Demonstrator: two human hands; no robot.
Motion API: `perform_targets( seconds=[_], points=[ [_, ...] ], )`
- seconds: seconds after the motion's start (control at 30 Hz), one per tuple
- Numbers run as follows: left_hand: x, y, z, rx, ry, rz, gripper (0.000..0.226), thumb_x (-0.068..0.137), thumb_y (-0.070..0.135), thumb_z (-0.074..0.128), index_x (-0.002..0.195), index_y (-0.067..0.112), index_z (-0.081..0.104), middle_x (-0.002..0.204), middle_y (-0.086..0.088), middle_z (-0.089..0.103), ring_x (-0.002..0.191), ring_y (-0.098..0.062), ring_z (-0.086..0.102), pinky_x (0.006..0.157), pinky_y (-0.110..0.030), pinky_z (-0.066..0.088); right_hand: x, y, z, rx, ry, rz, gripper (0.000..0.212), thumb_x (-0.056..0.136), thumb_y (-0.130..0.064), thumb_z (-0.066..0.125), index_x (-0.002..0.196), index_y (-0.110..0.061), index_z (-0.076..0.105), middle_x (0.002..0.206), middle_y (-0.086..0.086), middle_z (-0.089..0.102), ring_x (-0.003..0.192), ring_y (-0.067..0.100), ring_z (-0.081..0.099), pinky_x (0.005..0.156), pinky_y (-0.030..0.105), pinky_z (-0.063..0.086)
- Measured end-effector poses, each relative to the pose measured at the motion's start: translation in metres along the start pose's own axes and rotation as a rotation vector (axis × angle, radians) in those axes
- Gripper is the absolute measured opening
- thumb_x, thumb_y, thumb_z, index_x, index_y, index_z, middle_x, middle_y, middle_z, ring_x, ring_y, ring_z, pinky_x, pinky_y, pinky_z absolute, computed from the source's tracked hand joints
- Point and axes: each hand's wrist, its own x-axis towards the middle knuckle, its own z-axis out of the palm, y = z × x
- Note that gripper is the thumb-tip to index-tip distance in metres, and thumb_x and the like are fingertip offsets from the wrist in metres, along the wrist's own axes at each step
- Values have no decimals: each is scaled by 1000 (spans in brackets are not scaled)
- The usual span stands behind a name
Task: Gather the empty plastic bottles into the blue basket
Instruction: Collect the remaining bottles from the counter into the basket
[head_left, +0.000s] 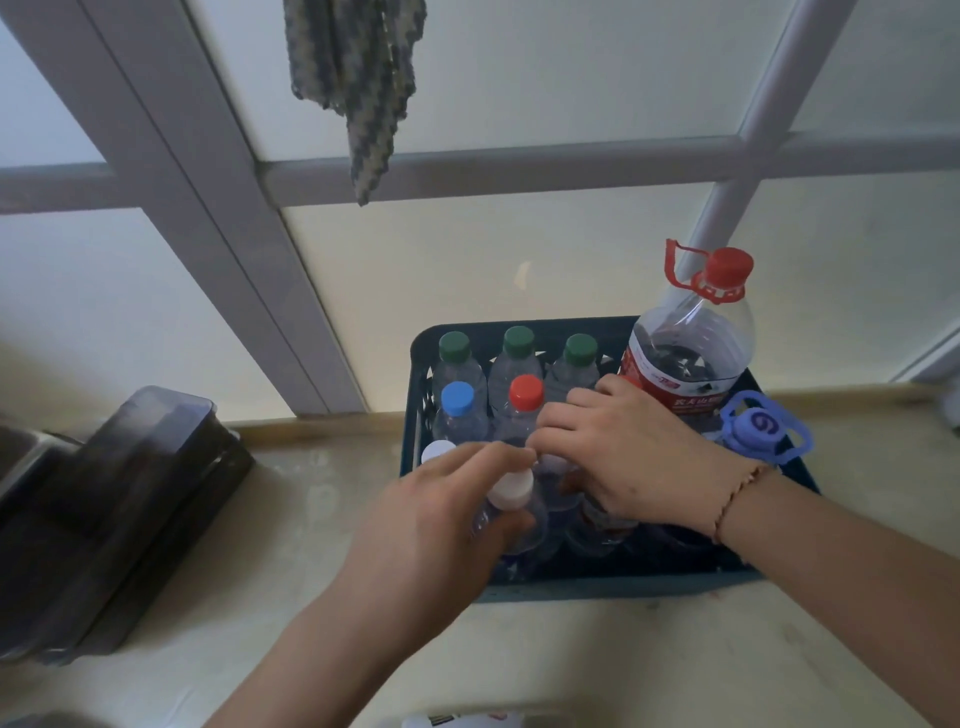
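Left hand (431, 525) gripping white-capped bottle (511, 506), right hand (618, 457) relaxed, three green-capped bottles (518, 358)

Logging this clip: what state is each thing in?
Basket: on counter, nearly full of upright bottles.
Small bottles: capped, upright in basket.
Large bottle: capped, upright, back right corner.
White-capped bottle: held by left hand.
Right hand: resting on bottles.

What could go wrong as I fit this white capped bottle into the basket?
The blue basket looks nearly full, so the white-capped bottle gripped by the left hand may not seat and could tip neighbours. The right hand, resting among the bottles, might nudge the tall red-capped jug at the far corner, which could topple out.
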Motion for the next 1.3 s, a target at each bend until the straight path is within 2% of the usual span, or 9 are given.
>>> perform_targets(
  seconds=[0.13, 0.27, 0.33, 0.43, 0.53, 0.63, 0.83, 1.0, 1.3],
  points=[
    [7, 5, 2, 32, -63, 4, 32, 81, 37, 71, 102, 37, 47, 94, 17, 60, 70, -10, 48, 52, -22, 42, -7, -1, 3, 74, 15, 37, 46, 75, -50, 60, 117, -30, 57, 104, -8, 61, 84, 17, 60, 75, 39, 46],
    [23, 5, 13, 229, -48, 76, 34, 81, 63, 53, 89, 30, 54, 78, 11, 61, 67, -13, 55, 54, -25, 38, -9, -3, 7, 90, 116, 36, 44, 78, -46, 51, 115, -24, 59, 101, -4, 64, 88, 21, 60, 81, 41, 46],
    [27, -3, 23, 279, -5, 123, 36, 81, 61, 54, 80, 25, 53, 68, 8, 58, 63, -18, 56, 57, -28, 39, -14, -3, 9, 72, 215, 65, 42, 80, -44, 49, 112, -20, 64, 99, -1, 66, 91, 24, 60, 89, 44, 45],
    [25, -13, 32, 374, 75, 188, 40, 77, 60, 58, 69, 21, 49, 57, 7, 50, 59, -21, 48, 59, -33, 38, -21, 5, 12, 38, 270, 133, 44, 90, -55, 45, 107, -21, 67, 90, -3, 69, 90, 24, 60, 96, 46, 43],
    [23, -16, 36, 405, 79, 218, 40, 75, 61, 57, 68, 22, 49, 56, 7, 51, 59, -21, 48, 64, -33, 35, -23, 8, 17, 45, 248, 137, 45, 92, -57, 43, 104, -21, 67, 85, -5, 68, 86, 22, 59, 97, 46, 42],
    [22, -19, 42, 434, 30, 242, 39, 75, 62, 55, 70, 23, 53, 59, 8, 58, 61, -20, 53, 71, -36, 41, -23, 6, 18, 75, 243, 138, 43, 90, -56, 47, 107, -22, 66, 88, -6, 68, 90, 21, 59, 101, 49, 39],
    [22, -34, 38, 431, 7, 338, 57, 82, 75, 47, 84, 21, 65, 75, 8, 63, 77, -21, 57, 99, -49, 40, -25, 5, 22, 109, 256, 154, 52, 89, -63, 46, 113, -22, 65, 93, -7, 70, 94, 19, 60, 106, 50, 35],
    [31, -50, 36, 390, 31, 497, 54, 85, 71, 51, 74, 19, 62, 63, 7, 55, 66, -21, 54, 92, -49, 45, -22, 4, 21, 88, 263, 149, 52, 87, -64, 47, 108, -21, 67, 89, -6, 70, 91, 19, 61, 105, 50, 37],
    [39, -51, 43, 477, -100, 606, 53, 81, 73, 49, 69, 21, 51, 59, 6, 54, 57, -21, 54, 73, -43, 50, -16, 6, 21, 50, 248, 66, 36, 91, -44, 46, 110, -19, 63, 93, -4, 68, 89, 25, 60, 97, 47, 40]
  ],
)
